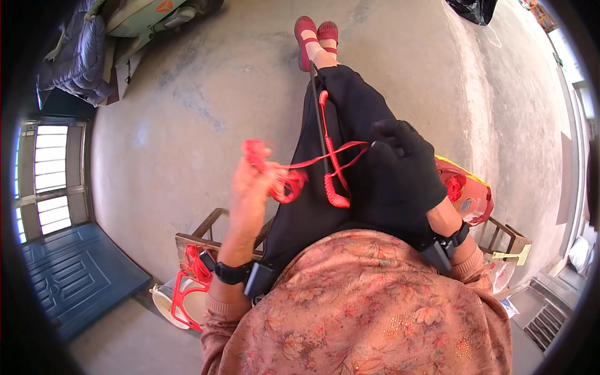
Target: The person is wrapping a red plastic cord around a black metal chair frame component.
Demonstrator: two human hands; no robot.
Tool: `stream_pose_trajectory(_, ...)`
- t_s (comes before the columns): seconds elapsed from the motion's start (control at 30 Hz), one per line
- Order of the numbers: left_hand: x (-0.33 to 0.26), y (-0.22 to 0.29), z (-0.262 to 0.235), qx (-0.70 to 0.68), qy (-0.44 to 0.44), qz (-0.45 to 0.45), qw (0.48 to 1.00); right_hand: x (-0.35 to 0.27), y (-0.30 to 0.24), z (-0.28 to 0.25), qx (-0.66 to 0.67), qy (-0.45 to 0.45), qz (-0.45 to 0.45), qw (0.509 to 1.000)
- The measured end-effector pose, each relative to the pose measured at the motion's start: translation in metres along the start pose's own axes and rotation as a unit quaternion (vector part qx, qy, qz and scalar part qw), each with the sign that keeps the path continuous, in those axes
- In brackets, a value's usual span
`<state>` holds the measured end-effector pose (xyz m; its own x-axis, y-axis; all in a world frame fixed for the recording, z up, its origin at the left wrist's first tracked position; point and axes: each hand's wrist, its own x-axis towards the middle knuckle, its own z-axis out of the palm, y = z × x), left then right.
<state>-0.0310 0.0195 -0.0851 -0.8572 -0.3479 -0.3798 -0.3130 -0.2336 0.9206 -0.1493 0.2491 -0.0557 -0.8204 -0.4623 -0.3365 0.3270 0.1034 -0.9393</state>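
My bare left hand (247, 184) is closed around a loose bundle of flat red cord (289, 189), somewhat blurred by motion. From it a strand runs across my lap to my right hand (406, 159), which wears a black glove and pinches the cord near its fingertips. Between the hands, a thin dark rod (318, 112) lies along my black trousers. Beside it is a red frame piece (326, 128) with a hooked upper end and a curved lower end (337, 199) tightly wrapped in red cord. The strand crosses this piece near its middle.
At my left, a pale container (164, 305) holds red cord coils (197, 267) and red frame pieces, by a wooden seat's edge (201, 242). A red bag (480, 203) stands at my right. Farther off are a blue door (78, 275) and a scooter (140, 19) with a quilted cover (78, 59).
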Motion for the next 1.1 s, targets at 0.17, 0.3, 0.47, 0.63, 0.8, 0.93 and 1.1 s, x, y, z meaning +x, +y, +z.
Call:
stream_pose_trajectory(0.17, 0.004, 0.011, -0.003, 0.193, 0.063, 0.129, 0.971, 0.013, 0.039, 0.001, -0.288, -0.083, -0.178, 0.937)
stream_pose_trajectory(0.3, 0.013, -0.01, 0.01, 0.541, -0.035, 0.334, 0.771, 0.023, 0.056, 0.031, -0.276, -0.15, -0.041, 0.949)
stream_pose_trajectory(0.47, 0.017, -0.008, 0.03, 0.398, -0.066, 0.163, 0.9, 0.025, 0.056, 0.023, -0.312, -0.094, -0.059, 0.943)
stream_pose_trajectory(0.63, 0.013, 0.005, 0.002, 0.06, -0.123, 0.026, 0.99, 0.015, 0.008, -0.018, -0.136, 0.026, -0.006, 0.99)
stream_pose_trajectory(0.8, -0.01, 0.023, 0.035, -0.298, -0.311, -0.11, 0.896, -0.052, -0.044, -0.001, 0.333, -0.058, 0.0, 0.941)
stream_pose_trajectory(0.93, -0.008, 0.02, 0.042, -0.508, -0.186, -0.139, 0.829, -0.065, -0.029, -0.014, 0.299, -0.043, 0.0, 0.953)
stream_pose_trajectory(1.1, -0.024, 0.004, 0.002, -0.465, -0.157, -0.159, 0.857, -0.014, 0.025, 0.004, -0.07, -0.107, 0.021, 0.992)
